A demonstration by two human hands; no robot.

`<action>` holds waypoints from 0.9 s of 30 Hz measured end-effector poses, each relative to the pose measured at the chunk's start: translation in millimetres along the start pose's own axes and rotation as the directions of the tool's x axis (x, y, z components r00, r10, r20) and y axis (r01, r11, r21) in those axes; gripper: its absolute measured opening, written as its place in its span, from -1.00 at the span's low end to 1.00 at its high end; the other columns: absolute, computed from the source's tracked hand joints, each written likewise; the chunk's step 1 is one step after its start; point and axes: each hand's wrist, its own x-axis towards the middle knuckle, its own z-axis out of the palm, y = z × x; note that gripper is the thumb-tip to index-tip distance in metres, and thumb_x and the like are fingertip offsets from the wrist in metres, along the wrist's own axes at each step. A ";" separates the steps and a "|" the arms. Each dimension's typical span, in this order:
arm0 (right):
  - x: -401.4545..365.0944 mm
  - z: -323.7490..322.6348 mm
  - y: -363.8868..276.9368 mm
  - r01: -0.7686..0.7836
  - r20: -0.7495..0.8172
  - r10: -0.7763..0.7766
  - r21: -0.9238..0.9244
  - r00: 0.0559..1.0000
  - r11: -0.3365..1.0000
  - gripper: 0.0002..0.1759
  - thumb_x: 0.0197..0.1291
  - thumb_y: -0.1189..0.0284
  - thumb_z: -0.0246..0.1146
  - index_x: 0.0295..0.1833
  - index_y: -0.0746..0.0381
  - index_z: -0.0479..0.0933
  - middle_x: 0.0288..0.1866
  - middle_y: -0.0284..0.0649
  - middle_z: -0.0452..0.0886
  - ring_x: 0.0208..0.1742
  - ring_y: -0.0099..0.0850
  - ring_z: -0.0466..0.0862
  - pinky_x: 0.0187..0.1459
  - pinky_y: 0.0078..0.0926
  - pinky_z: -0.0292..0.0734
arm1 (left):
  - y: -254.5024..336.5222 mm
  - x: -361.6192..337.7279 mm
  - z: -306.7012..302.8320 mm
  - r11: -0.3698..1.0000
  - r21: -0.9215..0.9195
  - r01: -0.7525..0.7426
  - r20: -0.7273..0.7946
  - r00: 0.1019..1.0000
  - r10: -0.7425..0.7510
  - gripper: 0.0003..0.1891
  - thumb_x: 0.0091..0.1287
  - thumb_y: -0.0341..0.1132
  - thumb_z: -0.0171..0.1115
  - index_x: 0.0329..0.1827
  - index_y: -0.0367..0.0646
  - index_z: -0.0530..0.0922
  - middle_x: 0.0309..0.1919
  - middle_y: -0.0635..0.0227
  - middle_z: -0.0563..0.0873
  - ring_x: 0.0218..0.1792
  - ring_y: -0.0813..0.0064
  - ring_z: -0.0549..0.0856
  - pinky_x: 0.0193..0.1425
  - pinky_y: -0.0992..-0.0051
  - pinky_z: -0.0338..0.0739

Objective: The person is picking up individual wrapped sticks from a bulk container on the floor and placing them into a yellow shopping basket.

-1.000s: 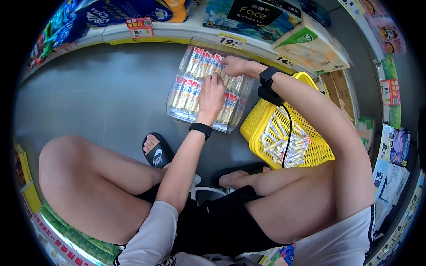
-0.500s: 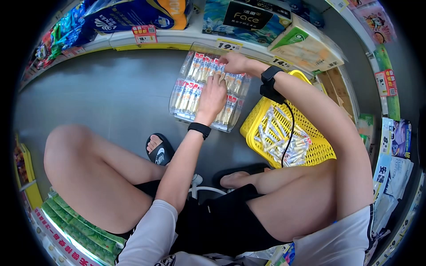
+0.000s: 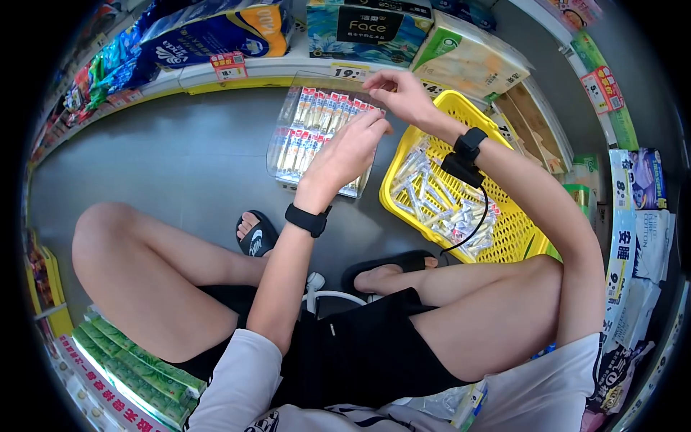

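A clear plastic box [image 3: 282, 176] on the floor holds two rows of upright slim sticks in clear wrappers [image 3: 295, 150] with red and blue print. My left hand [image 3: 345, 151] is over the box's right part, fingers loosely bent and partly apart, hiding some sticks. Beyond it, my right hand [image 3: 404, 97] hovers by the box's far right corner, its thumb and fingers apart with nothing visible between them. Right of the box, a yellow perforated basket [image 3: 512, 241] contains many loose wrapped sticks [image 3: 439, 194], lying in all directions.
Shelves of tissue packs [image 3: 371, 32] curve round the far side, with price tags [image 3: 229, 66] along the edge. More shelves with packages [image 3: 651, 241] stand at the right. Green packs [image 3: 133, 367] sit behind my left leg. A black cable hangs from my right wrist over the basket.
Both hands have come up off the sticks. The left has shifted right and the right has drawn away toward the basket side. The view has tilted slightly.
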 end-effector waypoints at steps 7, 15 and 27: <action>-59.3 -25.1 13.4 0.144 -0.223 -0.144 -0.016 0.964 0.989 -0.87 0.22 0.51 0.27 -0.20 0.32 0.68 -0.38 -0.37 0.67 -0.36 -0.64 0.56 -0.24 -0.61 0.50 | 52.4 18.9 20.1 0.966 0.124 -0.229 0.238 0.951 0.195 -0.77 0.23 -0.57 0.18 -0.05 -0.30 0.58 -0.10 0.10 0.66 0.04 0.09 0.68 0.13 0.21 0.61; -107.6 -54.7 57.0 0.063 -0.330 -0.091 -0.094 0.940 0.994 -0.80 0.10 0.49 0.17 -0.49 0.41 0.48 -0.67 -0.17 0.34 -0.57 -0.52 0.36 -0.47 -0.40 0.31 | 69.7 41.7 70.3 0.915 0.149 -0.374 0.487 0.833 0.261 -0.89 0.18 -0.57 0.23 -0.24 -0.29 0.64 -0.29 0.08 0.73 -0.14 0.07 0.77 -0.06 0.16 0.66; -173.8 -63.7 173.7 -0.475 0.043 0.525 -0.366 0.850 0.800 -0.64 0.15 0.53 0.23 0.08 0.26 0.68 0.02 0.01 0.76 0.07 -0.13 0.74 0.08 -0.19 0.61 | 59.6 90.2 146.2 0.955 0.246 -0.165 0.747 0.660 -0.078 -0.78 0.34 -0.42 0.21 -0.02 -0.10 0.73 -0.04 0.14 0.79 0.03 0.05 0.77 0.02 0.11 0.68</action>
